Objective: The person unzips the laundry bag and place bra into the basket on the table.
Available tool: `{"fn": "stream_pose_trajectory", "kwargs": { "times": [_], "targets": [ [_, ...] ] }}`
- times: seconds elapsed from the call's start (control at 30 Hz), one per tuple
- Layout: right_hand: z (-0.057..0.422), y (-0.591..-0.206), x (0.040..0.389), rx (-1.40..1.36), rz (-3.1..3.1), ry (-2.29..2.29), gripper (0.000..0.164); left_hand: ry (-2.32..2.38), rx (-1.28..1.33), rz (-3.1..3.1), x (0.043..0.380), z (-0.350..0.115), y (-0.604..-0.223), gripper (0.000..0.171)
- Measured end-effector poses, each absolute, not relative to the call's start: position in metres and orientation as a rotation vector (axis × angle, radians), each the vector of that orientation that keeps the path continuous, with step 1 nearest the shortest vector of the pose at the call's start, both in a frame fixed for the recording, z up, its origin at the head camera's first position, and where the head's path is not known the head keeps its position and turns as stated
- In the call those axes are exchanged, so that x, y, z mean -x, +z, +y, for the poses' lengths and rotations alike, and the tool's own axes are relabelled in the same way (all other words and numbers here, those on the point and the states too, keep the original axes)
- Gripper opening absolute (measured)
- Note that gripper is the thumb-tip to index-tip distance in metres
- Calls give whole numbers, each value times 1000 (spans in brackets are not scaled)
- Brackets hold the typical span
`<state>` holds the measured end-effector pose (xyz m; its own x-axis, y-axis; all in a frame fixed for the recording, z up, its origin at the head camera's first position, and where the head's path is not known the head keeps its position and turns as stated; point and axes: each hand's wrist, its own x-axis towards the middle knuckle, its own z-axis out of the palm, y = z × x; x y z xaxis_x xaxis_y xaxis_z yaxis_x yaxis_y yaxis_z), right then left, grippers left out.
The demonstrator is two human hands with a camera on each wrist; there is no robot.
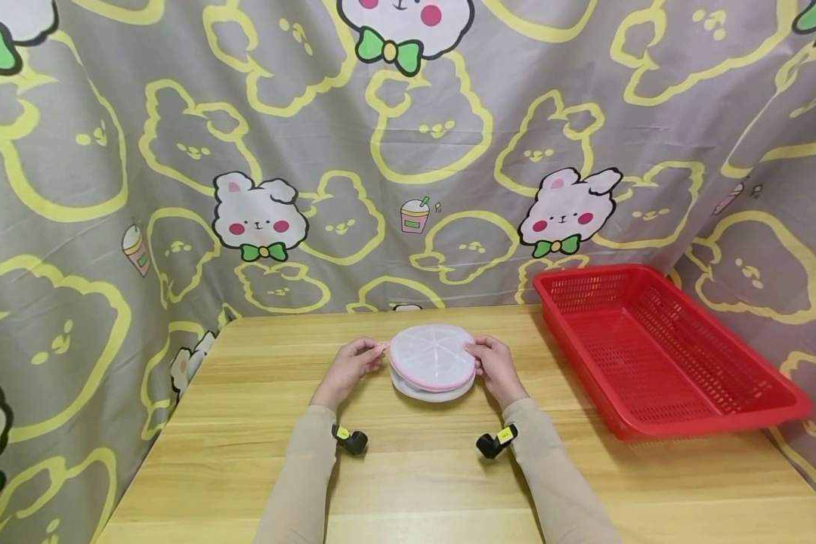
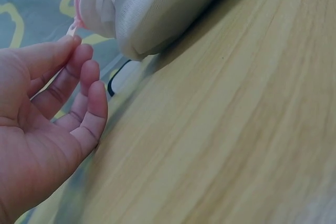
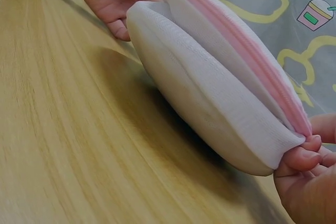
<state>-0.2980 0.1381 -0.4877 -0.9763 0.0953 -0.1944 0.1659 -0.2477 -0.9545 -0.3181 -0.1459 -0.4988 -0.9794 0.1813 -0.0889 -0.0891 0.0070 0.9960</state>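
Observation:
A round white mesh laundry bag (image 1: 434, 353) with a pink zipper (image 3: 252, 56) is held between both hands over the middle of the table. On its left side, my left hand (image 1: 352, 369) pinches the small zipper pull (image 2: 72, 30) between thumb and forefinger, the other fingers loosely bent. My right hand (image 1: 496, 370) grips the bag's right edge near the zipper's end, thumb on top in the head view. Seen from the right wrist, the bag is tilted and partly collapsed, its underside (image 3: 184, 98) casting a shadow on the wood. The zipper appears zipped along the visible stretch.
A red plastic basket (image 1: 632, 423) with perforated sides stands at the right of the wooden table (image 1: 408, 468). A grey curtain (image 1: 408, 159) printed with cartoon figures hangs behind the table and at both sides.

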Motion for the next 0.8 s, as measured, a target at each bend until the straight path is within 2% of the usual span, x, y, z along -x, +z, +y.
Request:
{"fn": "stream_pose_trajectory", "kwargs": {
  "times": [0.23,0.53,0.8],
  "targets": [
    [138,-491,300,-346,1921,-2442,10,2072,-143,2083,317,-146,-499,19],
    [139,-491,300,-362,1926,-2435,13,2090,-187,2063,316,-145,-500,9],
    [140,-491,301,-378,1928,-2438,14,2063,-205,2093,314,-145,-498,15]
  ]
}}
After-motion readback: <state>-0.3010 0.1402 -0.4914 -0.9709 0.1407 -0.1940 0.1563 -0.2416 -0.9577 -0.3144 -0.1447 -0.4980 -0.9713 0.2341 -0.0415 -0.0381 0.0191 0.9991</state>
